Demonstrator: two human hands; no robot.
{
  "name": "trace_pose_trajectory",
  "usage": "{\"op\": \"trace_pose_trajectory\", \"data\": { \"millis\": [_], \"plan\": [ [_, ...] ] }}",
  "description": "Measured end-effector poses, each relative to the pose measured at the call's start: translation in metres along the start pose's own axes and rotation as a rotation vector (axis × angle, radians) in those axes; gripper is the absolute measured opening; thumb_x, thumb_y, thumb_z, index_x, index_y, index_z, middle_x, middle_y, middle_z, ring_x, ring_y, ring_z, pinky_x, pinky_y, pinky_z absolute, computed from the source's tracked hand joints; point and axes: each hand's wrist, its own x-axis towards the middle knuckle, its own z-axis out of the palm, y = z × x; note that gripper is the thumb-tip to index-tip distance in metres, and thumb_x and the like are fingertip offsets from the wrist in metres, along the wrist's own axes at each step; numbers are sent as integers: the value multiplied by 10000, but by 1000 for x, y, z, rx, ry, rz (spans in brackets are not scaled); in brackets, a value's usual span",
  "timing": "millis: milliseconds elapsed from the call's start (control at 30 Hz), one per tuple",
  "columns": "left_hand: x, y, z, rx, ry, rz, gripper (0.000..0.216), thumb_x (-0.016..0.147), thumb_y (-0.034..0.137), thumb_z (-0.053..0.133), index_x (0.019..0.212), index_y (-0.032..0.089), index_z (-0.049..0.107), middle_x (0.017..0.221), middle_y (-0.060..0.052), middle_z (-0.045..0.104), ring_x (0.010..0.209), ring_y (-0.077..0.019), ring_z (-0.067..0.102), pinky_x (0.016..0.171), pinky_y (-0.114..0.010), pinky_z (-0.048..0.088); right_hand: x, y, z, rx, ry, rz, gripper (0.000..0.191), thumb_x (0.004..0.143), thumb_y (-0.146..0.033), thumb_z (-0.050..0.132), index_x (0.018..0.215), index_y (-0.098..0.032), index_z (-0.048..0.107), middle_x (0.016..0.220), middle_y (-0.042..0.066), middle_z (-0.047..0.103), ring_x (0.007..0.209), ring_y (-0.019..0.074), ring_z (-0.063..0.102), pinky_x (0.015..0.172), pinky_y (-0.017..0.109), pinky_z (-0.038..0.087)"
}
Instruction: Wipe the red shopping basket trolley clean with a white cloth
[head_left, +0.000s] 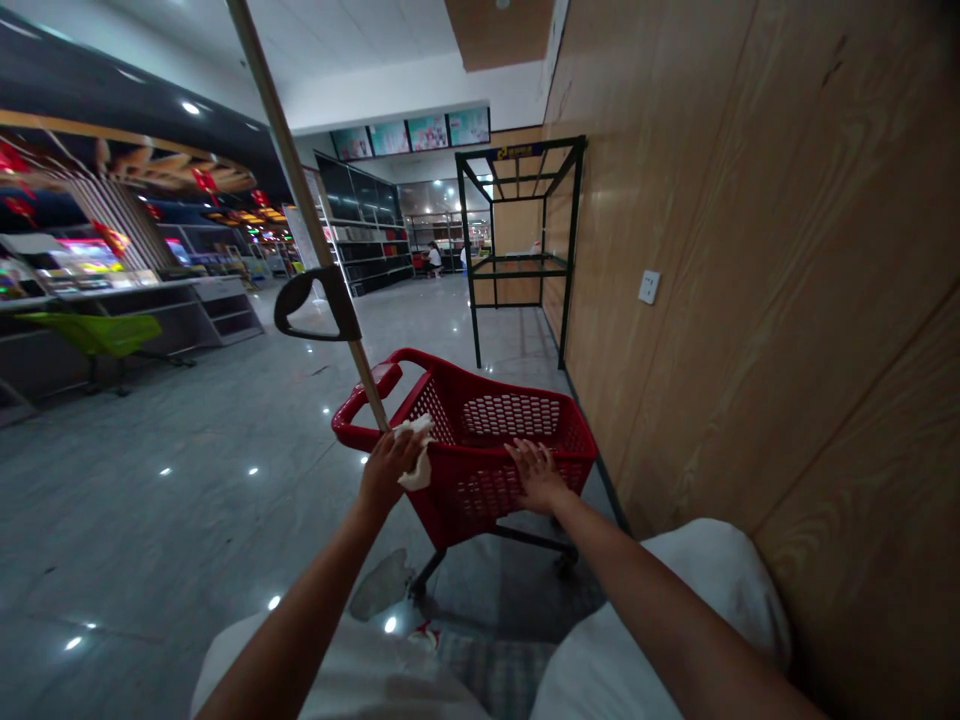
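Observation:
A red plastic shopping basket on wheels [525,415] stands on the floor in front of me. My left hand [388,468] is closed on a white cloth [417,458] pressed against the basket's near left rim. My right hand [534,474] lies flat with fingers spread on the near right rim. A long wooden pole [315,215] with a black handle [319,305] rises slanted from the basket's left side past my left hand.
A wood-panelled wall [750,250] runs close along the right, with a white socket [649,287]. A black metal rack [521,250] stands ahead by the wall. Counters and a green chair [97,335] sit far left. A person is far back. A wet patch [382,585] lies under the basket.

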Motion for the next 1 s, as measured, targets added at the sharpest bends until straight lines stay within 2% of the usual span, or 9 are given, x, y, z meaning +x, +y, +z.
{"op": "trace_pose_trajectory", "data": {
  "millis": [200, 300, 367, 500, 600, 700, 833, 900, 1000],
  "plan": [
    [14, 46, 19, 80, 51, -185, 294, 912, 225, 397, 1133, 187, 587, 1135, -126, 597, 1118, -271, 499, 1025, -486, 333, 0, -12, -5, 22, -27, 23, 937, 723, -411, 528, 1482, -107, 70, 1542, 145, 84, 1401, 289, -1, 1099, 491, -45],
    [27, 72, 33, 85, 0, -195, 237, 901, 303, 438, 926, 175, 636, 1052, -140, 617, 1019, -290, 536, 958, -500, 363, 1, -16, -3, 2, -33, 23, 982, 698, -408, 554, 1482, -112, 41, 1543, 140, 72, 1399, 297, -7, 1096, 500, -47],
    [35, 88, 41, 81, -46, -208, 279, 892, 371, 454, 818, 169, 631, 960, -144, 629, 924, -295, 553, 887, -500, 388, 1, -18, 0, -6, -33, 33, 1016, 679, -421, 573, 1484, -122, 29, 1547, 136, 53, 1397, 306, -3, 1094, 507, -53],
    [40, 111, 50, 62, -100, -206, 267, 905, 319, 428, 789, 172, 619, 896, -130, 630, 839, -271, 557, 815, -462, 396, 1, -19, 5, 4, -29, 42, 1025, 675, -438, 577, 1485, -131, 28, 1550, 130, 37, 1394, 313, 22, 1092, 513, -51],
    [37, 104, 46, 23, -123, -73, 204, 906, 280, 436, 893, 196, 622, 1025, -117, 628, 863, -241, 561, 816, -419, 398, -2, -16, 5, 13, -26, 26, 1013, 682, -434, 577, 1485, -134, 38, 1551, 126, 37, 1392, 309, 45, 1096, 498, -34],
    [32, 73, 31, 19, -133, 63, 195, 903, 278, 443, 941, 217, 625, 1099, -101, 615, 893, -225, 564, 835, -399, 397, -7, -14, 1, 18, -28, 15, 976, 702, -415, 561, 1487, -141, 50, 1551, 124, 52, 1392, 302, 64, 1098, 485, -21],
    [28, 37, 16, 144, -90, -46, 240, 888, 292, 450, 812, 173, 644, 1089, -143, 601, 987, -285, 544, 905, -460, 361, -10, -20, -8, 27, -50, 33, 961, 709, -394, 551, 1487, -147, 45, 1552, 120, 51, 1389, 307, 70, 1094, 485, 0],
    [30, 39, 16, 148, -113, -117, 282, 896, 311, 430, 805, 157, 648, 1031, -156, 608, 944, -291, 552, 865, -462, 377, -9, -27, -11, 37, -73, 51, 976, 704, -410, 555, 1487, -145, 36, 1552, 122, 46, 1384, 318, 69, 1090, 492, 15],
    [36, 71, 26, 92, -193, -190, 322, 912, 312, 395, 795, 149, 647, 919, -147, 616, 843, -273, 562, 775, -436, 395, -6, -36, -9, 42, -96, 76, 1007, 700, -457, 552, 1485, -136, 10, 1552, 130, 24, 1380, 346, 45, 1080, 523, 23]
  ]
}}
